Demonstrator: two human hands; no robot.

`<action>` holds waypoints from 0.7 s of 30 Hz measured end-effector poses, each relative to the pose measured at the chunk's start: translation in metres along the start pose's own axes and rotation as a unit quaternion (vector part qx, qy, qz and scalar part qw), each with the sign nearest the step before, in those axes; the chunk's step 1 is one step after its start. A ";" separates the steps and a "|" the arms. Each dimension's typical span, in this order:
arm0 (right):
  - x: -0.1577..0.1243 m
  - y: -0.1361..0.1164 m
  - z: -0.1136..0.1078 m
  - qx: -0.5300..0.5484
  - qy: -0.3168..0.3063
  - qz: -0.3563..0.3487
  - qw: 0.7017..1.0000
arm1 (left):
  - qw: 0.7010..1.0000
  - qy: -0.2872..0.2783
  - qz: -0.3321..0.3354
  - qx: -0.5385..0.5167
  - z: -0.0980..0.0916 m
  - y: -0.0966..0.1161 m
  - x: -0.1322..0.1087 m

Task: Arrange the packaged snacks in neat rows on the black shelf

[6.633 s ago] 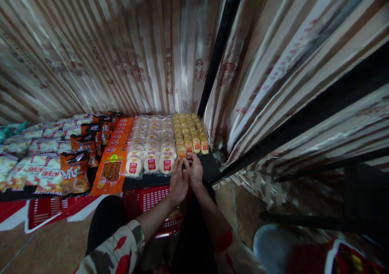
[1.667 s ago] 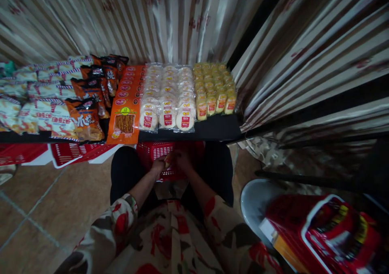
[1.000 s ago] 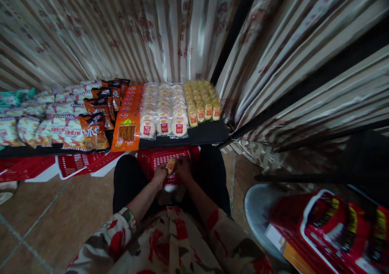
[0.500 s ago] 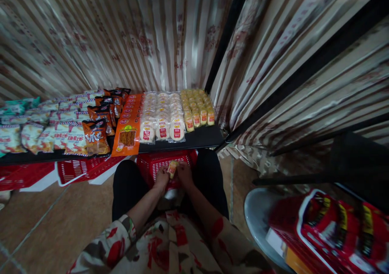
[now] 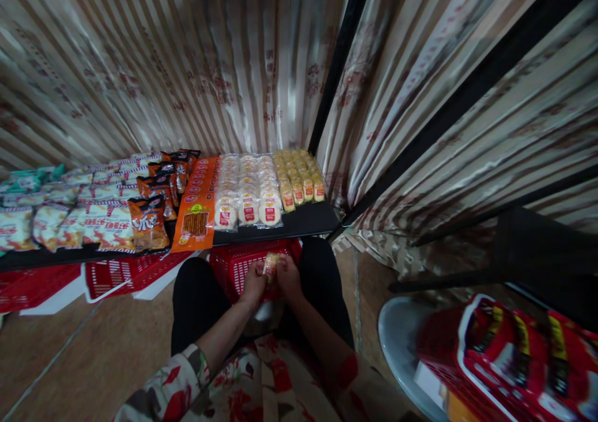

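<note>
Observed from beside the seated person: the small yellow plastic-wrapped snack packet (image 5: 270, 265) is held above the lap, in front of the red slotted plastic basket (image 5: 228, 261) standing between the knees. The left hand (image 5: 255, 281) pinches it with nearly closed fingers; the right hand (image 5: 288, 277) has its fingers curled in at the opposite side, though how firmly they grip cannot be told. Principal risk, in my judgement: the slick wrapper could slip if either pinch loosens, dropping the packet into the basket or onto the floor. Secondary risk: a sleeve or knuckle catching the front of the black shelf (image 5: 308, 216) could disturb the standing rows of yellow wrapped packets (image 5: 299, 179) or the flat orange printed pouch (image 5: 192, 204), which reaches the shelf's front edge. Containers: contents of the basket between the knees cannot be made out. To the right, a red basket with a white rim (image 5: 434, 341), near a pale grey rounded seat (image 5: 395, 322), holds glossy red packets with yellow bands (image 5: 496, 328).
</note>
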State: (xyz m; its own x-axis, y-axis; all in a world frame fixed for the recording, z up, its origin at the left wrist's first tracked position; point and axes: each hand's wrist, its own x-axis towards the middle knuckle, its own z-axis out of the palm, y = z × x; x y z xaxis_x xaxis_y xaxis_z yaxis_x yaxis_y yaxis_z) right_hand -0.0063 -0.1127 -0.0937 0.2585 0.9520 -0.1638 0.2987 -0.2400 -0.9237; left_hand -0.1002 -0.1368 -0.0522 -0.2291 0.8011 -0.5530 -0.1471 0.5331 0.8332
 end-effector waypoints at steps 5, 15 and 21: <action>-0.004 -0.011 -0.011 -0.003 0.033 -0.017 0.999 | 0.999 -0.020 0.038 -0.021 0.007 0.002 0.000; 0.003 -0.021 -0.026 -0.010 0.067 -0.069 0.995 | 0.994 -0.053 0.092 -0.023 0.019 0.014 -0.003; 0.008 -0.030 -0.031 0.014 0.072 -0.074 0.995 | 0.992 -0.068 0.101 -0.014 0.023 0.025 -0.008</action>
State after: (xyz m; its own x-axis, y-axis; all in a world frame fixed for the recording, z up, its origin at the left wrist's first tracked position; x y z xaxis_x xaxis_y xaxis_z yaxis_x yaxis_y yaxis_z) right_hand 0.0158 -0.1037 -0.0568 0.3425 0.9392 0.0243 0.3175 -0.0913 -0.9439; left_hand -0.0796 -0.1236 -0.0272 -0.1255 0.9210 -0.3688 -0.1376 0.3520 0.9258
